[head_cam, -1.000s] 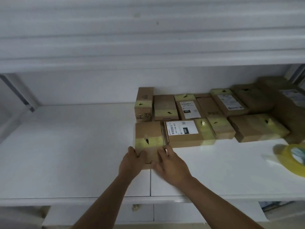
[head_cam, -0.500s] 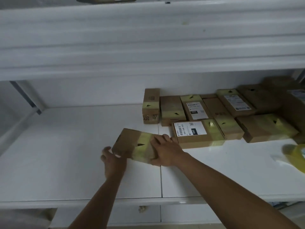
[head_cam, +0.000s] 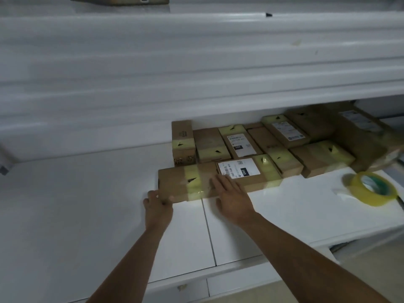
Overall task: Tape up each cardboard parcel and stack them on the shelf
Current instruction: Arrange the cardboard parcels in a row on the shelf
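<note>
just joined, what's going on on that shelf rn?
A person is setting a taped cardboard parcel onto the white shelf, at the left end of the front row, against the labelled parcel. The left hand grips its near left corner; the right hand lies flat, fingers on its right end. More taped parcels sit behind and to the right. A roll of tape lies at the right.

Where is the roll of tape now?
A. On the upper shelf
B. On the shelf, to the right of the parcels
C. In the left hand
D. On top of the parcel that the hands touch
B: the tape roll lies flat on the white shelf, right of the parcel and clear of both hands.
</note>
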`<control>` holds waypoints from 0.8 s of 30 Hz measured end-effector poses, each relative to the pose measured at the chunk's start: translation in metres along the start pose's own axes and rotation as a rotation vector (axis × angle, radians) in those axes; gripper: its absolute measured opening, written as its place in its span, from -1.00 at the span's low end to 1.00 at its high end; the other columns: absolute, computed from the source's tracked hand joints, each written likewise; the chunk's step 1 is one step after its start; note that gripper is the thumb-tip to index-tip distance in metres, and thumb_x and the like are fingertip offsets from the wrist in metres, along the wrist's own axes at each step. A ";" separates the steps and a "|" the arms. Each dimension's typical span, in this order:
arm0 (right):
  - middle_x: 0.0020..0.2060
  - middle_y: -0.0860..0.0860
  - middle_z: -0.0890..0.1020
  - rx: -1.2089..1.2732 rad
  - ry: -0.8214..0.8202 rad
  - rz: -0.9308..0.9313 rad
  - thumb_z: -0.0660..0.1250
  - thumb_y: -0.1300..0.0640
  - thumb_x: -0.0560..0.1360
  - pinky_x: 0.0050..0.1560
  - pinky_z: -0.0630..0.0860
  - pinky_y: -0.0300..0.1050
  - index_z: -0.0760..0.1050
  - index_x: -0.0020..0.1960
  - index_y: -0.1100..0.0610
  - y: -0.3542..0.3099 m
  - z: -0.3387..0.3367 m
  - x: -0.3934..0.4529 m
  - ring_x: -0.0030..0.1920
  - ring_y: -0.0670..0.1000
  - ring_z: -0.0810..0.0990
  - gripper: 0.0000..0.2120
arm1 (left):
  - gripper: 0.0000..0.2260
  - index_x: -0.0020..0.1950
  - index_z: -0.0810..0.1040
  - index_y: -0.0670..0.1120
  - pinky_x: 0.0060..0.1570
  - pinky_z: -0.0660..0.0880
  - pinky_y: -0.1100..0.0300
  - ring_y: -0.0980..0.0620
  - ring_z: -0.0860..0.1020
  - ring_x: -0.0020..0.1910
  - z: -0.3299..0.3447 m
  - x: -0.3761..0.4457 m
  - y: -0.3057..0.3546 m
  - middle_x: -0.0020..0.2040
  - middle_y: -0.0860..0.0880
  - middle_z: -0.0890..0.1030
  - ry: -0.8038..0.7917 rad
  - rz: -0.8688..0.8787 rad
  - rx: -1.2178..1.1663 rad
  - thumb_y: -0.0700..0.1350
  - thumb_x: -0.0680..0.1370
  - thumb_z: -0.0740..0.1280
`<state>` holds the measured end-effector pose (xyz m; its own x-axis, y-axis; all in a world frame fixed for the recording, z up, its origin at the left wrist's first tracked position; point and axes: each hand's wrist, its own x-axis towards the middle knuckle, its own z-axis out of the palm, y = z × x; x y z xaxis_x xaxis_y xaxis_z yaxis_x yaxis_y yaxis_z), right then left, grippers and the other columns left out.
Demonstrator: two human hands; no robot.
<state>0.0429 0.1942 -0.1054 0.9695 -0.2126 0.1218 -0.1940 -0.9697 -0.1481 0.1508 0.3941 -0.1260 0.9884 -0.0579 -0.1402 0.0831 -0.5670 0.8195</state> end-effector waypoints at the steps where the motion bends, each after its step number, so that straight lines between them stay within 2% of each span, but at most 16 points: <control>1: 0.43 0.07 0.42 0.017 0.061 -0.014 0.32 0.15 0.46 0.35 0.35 0.09 0.33 0.48 0.08 0.005 0.003 -0.008 0.46 0.15 0.35 -0.42 | -0.66 0.26 0.39 -0.20 -0.04 0.56 -0.09 -0.27 0.56 -0.04 0.000 0.000 0.000 0.20 -0.29 0.49 -0.009 -0.007 -0.007 -0.11 0.56 0.38; 3: 0.24 0.04 0.55 0.082 0.177 -0.043 0.30 0.10 0.44 0.17 0.46 0.04 0.50 0.27 0.06 0.017 0.002 -0.023 0.27 0.12 0.51 -0.61 | -0.57 0.32 0.39 -0.20 0.15 0.49 -0.15 -0.30 0.50 0.10 -0.001 -0.003 0.003 0.27 -0.31 0.45 0.004 0.003 0.008 -0.06 0.52 0.35; 5: -0.01 0.01 0.61 0.121 0.279 -0.027 0.24 0.05 0.46 0.04 0.49 -0.02 0.59 -0.02 0.08 0.029 -0.003 -0.037 0.04 0.09 0.59 -0.80 | -0.40 0.47 0.35 -0.18 0.31 0.31 -0.18 -0.34 0.35 0.33 -0.001 -0.001 0.004 0.43 -0.30 0.34 0.058 0.124 0.198 0.02 0.50 0.41; 6: -0.14 0.00 0.61 0.112 0.300 -0.007 0.22 0.02 0.47 -0.03 0.52 -0.04 0.57 -0.16 0.10 0.037 -0.006 -0.042 -0.08 0.09 0.60 -0.79 | -0.36 0.52 0.32 -0.15 0.35 0.25 -0.23 -0.34 0.30 0.40 0.000 0.001 0.003 0.49 -0.26 0.30 0.076 0.234 0.321 0.06 0.52 0.41; 8: -0.35 0.01 0.55 0.064 0.255 0.038 0.19 -0.01 0.50 -0.13 0.57 0.00 0.46 -0.34 0.11 0.051 -0.012 -0.050 -0.25 0.10 0.57 -0.70 | -0.42 0.51 0.35 -0.06 0.37 0.24 -0.28 -0.28 0.29 0.45 0.005 0.009 -0.001 0.50 -0.17 0.33 0.001 0.421 0.600 0.19 0.57 0.27; 11: -0.42 0.01 0.49 0.072 0.189 0.107 0.20 0.01 0.54 -0.10 0.53 0.04 0.40 -0.38 0.12 0.073 -0.018 -0.056 -0.29 0.11 0.53 -0.65 | -0.55 0.29 0.55 -0.06 0.16 0.44 -0.23 -0.29 0.42 0.28 0.011 0.010 0.001 0.26 -0.16 0.50 -0.037 0.448 0.823 0.13 0.59 0.06; 13: -0.42 -0.02 0.45 0.154 0.167 0.129 0.22 0.05 0.56 -0.07 0.48 0.02 0.39 -0.37 0.14 0.086 -0.022 -0.056 -0.29 0.11 0.50 -0.66 | -0.53 0.25 0.57 -0.04 0.18 0.47 -0.19 -0.27 0.41 0.28 0.008 -0.005 0.008 0.23 -0.16 0.50 -0.005 0.436 0.851 0.12 0.60 -0.01; 15: -0.44 -0.03 0.42 0.208 0.178 0.103 0.23 0.07 0.55 -0.14 0.47 0.01 0.37 -0.37 0.14 0.098 -0.024 -0.055 -0.33 0.11 0.47 -0.66 | -0.59 0.32 0.49 -0.03 0.21 0.48 -0.16 -0.25 0.31 0.38 0.005 -0.022 0.014 0.33 -0.14 0.42 -0.007 0.319 0.760 0.11 0.61 0.05; 18: -0.40 0.00 0.53 0.253 0.146 0.027 0.25 0.11 0.55 -0.16 0.46 0.01 0.46 -0.32 0.14 0.119 -0.031 -0.052 -0.31 0.10 0.51 -0.73 | -0.62 0.36 0.40 -0.13 0.21 0.45 -0.18 -0.23 0.22 0.44 0.008 -0.048 0.019 0.40 -0.15 0.35 0.122 0.134 0.578 0.05 0.62 0.18; 21: -0.38 0.01 0.56 0.290 0.122 -0.074 0.28 0.16 0.52 -0.21 0.47 0.00 0.48 -0.30 0.16 0.148 -0.036 -0.053 -0.30 0.09 0.52 -0.78 | -0.53 0.32 0.40 -0.23 0.17 0.44 -0.22 -0.33 0.30 0.36 0.017 -0.080 0.020 0.33 -0.28 0.41 0.253 0.032 0.580 0.12 0.61 0.23; 24: -0.36 0.01 0.55 0.340 0.069 -0.130 0.22 0.12 0.53 -0.16 0.49 0.05 0.47 -0.29 0.17 0.179 -0.036 -0.059 -0.29 0.08 0.50 -0.76 | -0.55 0.31 0.45 -0.17 0.10 0.43 -0.17 -0.37 0.38 0.20 0.036 -0.119 0.022 0.25 -0.34 0.44 0.354 -0.053 0.680 0.16 0.61 0.22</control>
<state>-0.0540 0.0292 -0.1037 0.9681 -0.1093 0.2253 0.0018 -0.8966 -0.4429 0.0306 0.3593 -0.1115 0.9765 0.1853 0.1102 0.1487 -0.9489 0.2783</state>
